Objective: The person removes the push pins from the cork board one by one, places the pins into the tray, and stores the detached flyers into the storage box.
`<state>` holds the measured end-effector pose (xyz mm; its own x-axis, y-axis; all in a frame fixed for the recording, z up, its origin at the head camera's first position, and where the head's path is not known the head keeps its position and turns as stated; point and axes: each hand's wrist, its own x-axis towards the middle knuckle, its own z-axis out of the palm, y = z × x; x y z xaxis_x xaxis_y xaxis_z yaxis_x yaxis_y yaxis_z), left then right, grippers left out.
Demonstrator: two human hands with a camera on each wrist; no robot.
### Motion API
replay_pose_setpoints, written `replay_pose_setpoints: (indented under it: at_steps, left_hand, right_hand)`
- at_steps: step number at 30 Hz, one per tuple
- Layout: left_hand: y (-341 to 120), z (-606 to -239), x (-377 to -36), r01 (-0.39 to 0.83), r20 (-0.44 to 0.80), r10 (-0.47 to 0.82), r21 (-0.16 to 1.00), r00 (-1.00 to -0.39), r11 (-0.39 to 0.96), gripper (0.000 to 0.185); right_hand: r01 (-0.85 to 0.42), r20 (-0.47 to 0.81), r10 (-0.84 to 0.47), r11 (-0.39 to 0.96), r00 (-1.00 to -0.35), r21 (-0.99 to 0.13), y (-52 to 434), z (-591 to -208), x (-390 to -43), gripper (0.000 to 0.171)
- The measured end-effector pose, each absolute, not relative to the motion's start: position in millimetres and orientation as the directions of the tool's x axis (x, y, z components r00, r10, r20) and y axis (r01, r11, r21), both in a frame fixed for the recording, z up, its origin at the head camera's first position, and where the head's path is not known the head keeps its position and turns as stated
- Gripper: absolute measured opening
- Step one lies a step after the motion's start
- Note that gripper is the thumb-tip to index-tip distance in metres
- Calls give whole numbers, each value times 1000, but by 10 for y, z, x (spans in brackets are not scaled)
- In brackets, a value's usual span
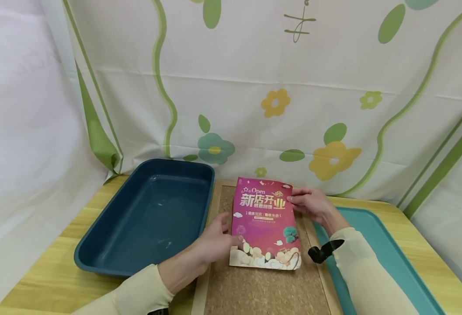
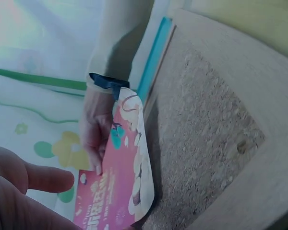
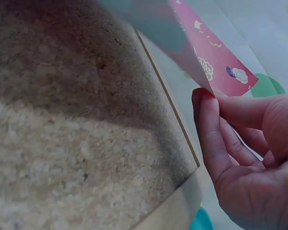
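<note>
A pink printed flyer (image 1: 268,227) with gold lettering is held over a wood-framed cork board (image 1: 270,291). My right hand (image 1: 313,205) pinches its upper right edge between thumb and fingers. The right wrist view shows the flyer's pale underside, raised off the cork (image 3: 77,143). At the flyer's left edge is my left hand (image 1: 211,240), its thumb overlapping the printed face low down. In the left wrist view one finger (image 2: 50,178) extends clear of the paper. The flyer's bottom edge curls slightly, and a shadow falls on the cork beneath.
To the left stands a deep dark blue tray (image 1: 144,258). A flat teal tray (image 1: 396,258) lies to the right, partly under my right forearm. Behind the wooden table (image 1: 38,271) hangs a white cloth (image 1: 231,57) printed with flowers.
</note>
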<state>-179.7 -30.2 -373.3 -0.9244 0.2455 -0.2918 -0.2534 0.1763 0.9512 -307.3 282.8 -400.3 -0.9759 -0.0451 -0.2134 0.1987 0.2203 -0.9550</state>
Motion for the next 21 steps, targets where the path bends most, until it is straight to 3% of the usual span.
replay_pose_setpoints:
  at_steps: [9, 17, 21]
  left_hand:
    - [-291, -3640, -1846, -170, -224, 191, 950, -956, 262, 74]
    - [-392, -3499, -1912, -110, -171, 155, 933, -973, 342, 52]
    - [-487, -3390, -1955, -105, -168, 151, 928, -974, 357, 52]
  right_hand:
    - [216, -227, -20, 231, -974, -949, 2815, -3887, -3096, 52]
    - [213, -224, -38, 195, -974, -957, 2710, -3802, -3151, 57]
    - [209, -222, -43, 202, -974, -957, 2664, -3745, -3162, 57]
